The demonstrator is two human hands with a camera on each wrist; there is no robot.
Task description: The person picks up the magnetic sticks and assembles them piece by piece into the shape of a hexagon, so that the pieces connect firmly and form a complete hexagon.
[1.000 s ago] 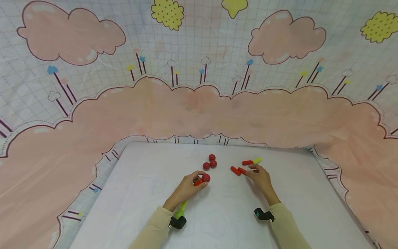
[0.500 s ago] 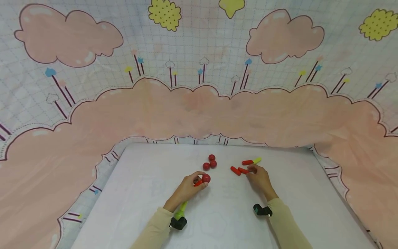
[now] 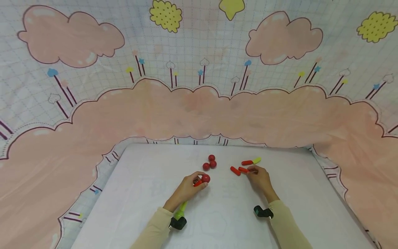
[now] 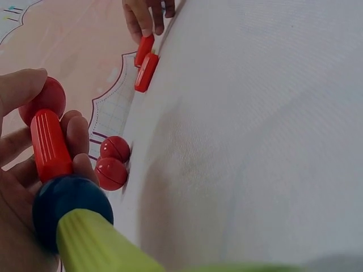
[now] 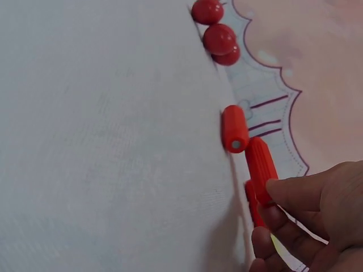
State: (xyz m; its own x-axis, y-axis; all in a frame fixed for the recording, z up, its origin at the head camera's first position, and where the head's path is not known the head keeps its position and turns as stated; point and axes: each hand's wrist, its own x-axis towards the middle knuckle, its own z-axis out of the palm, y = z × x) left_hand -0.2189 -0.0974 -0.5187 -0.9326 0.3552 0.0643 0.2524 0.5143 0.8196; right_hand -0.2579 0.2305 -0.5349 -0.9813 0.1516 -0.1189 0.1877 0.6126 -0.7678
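Note:
My left hand (image 3: 188,186) holds a joined piece above the table. In the left wrist view it runs from a red ball (image 4: 50,99) through a red rod (image 4: 50,144) and a dark blue ball (image 4: 71,192) to a yellow-green rod (image 4: 96,243). The thumb or a finger touches the red ball. My right hand (image 3: 260,180) pinches one end of a single ribbed red rod (image 5: 261,164) between thumb and fingers. Its far end lies close to another red rod (image 5: 234,127) on the table; whether they touch I cannot tell.
Three loose red balls (image 3: 213,164) sit clustered toward the back of the white table (image 3: 149,162). Behind the right fingers lies a red rod (image 3: 247,162) end to end with a yellow-green rod (image 3: 256,160). A patterned cloth (image 3: 199,110) rises beyond the table's far edge.
The right fingers shift slightly and close on the end of the red rod, which barely moves. The left hand and its joined piece stay in place.

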